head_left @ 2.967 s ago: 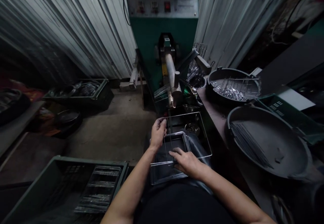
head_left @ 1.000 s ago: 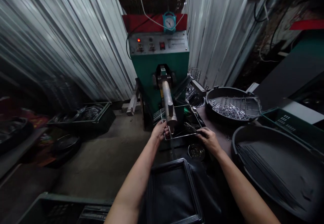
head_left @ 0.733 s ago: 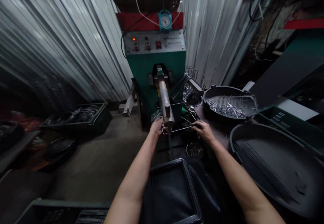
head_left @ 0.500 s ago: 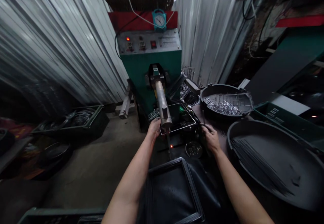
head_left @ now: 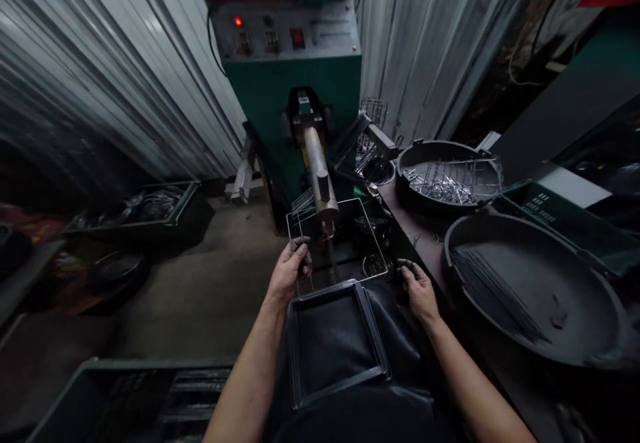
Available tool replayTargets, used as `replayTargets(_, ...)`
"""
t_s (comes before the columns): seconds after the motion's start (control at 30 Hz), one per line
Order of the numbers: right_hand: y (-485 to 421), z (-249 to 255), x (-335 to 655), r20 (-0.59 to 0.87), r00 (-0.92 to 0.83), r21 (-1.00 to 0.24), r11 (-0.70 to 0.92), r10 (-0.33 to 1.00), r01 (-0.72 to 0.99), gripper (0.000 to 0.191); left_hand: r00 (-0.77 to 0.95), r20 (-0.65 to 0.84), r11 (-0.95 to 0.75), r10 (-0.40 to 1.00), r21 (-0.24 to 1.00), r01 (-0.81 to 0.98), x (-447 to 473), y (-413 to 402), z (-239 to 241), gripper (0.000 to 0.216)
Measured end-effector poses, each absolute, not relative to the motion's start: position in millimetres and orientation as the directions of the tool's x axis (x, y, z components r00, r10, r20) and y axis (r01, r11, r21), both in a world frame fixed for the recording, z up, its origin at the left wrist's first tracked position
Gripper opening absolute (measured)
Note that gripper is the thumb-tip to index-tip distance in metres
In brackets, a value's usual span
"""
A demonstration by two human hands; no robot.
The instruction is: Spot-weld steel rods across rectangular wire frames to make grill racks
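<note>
My left hand [head_left: 290, 266] is closed on the left side of a rectangular wire frame [head_left: 369, 229], which is tilted beneath the machine's metal electrode arm [head_left: 317, 169]. A thinner wire runs along the frame's left side near the fingers. To the right of the frame, and apart from it, my right hand [head_left: 419, 289] has its fingers pinched together; whatever they hold, if anything, cannot be made out. A stack of dark rectangular wire frames [head_left: 373, 333] lies on the black apron [head_left: 333, 343] over my lap.
The green welding machine [head_left: 295, 73] stands ahead with a red light on its panel. At right are a round pan of short wires [head_left: 443, 186] and a larger pan [head_left: 565, 283] with long dark rods. Green crates [head_left: 95, 366] stand at left.
My left hand has drawn the wire frame down and left, toward me, from under the electrode arm. The right hand stays to its right. The view has tipped downward.
</note>
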State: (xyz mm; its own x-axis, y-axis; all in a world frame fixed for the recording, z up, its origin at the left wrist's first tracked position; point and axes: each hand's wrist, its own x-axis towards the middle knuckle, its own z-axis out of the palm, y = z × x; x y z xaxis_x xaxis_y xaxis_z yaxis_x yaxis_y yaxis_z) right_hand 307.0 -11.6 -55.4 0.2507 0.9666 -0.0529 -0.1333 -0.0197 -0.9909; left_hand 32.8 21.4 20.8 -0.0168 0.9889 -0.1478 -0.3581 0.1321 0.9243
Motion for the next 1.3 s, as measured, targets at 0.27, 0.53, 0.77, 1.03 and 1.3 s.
replayTargets(0.27,-33.7,-43.4,299.4,0.335,0.201,-0.861,0.213,0.920,0.462,0.019,-0.011,-0.188,0.179,0.982,0.947,-0.267,20.1,-9.7,14.4,0.027)
replayTargets(0.53,-52.7,35.1,246.4,0.131,-0.738,-0.578,0.656,0.662,0.486,0.064,0.032,-0.186,0.187,0.982,0.939,-0.288,28.7,-32.2,11.0,0.023)
replayTargets(0.77,-67.4,26.9,237.1,-0.067,-0.736,-0.472,0.629,0.673,0.618,0.056,0.024,-0.195,0.195,0.980,0.946,-0.258,31.8,-48.0,6.5,0.025)
replayTargets(1.03,-72.7,27.2,234.5,-0.054,-0.722,-0.336,0.669,0.690,0.663,0.047,0.016,-0.199,0.195,0.980,0.935,-0.297,34.2,-51.8,0.5,0.025)
replayTargets(1.3,-66.3,35.4,233.9,-0.070,-0.710,-0.322,0.658,0.701,0.681,0.045,0.020,-0.219,0.211,0.975,0.905,-0.369,37.8,-48.0,0.9,0.026)
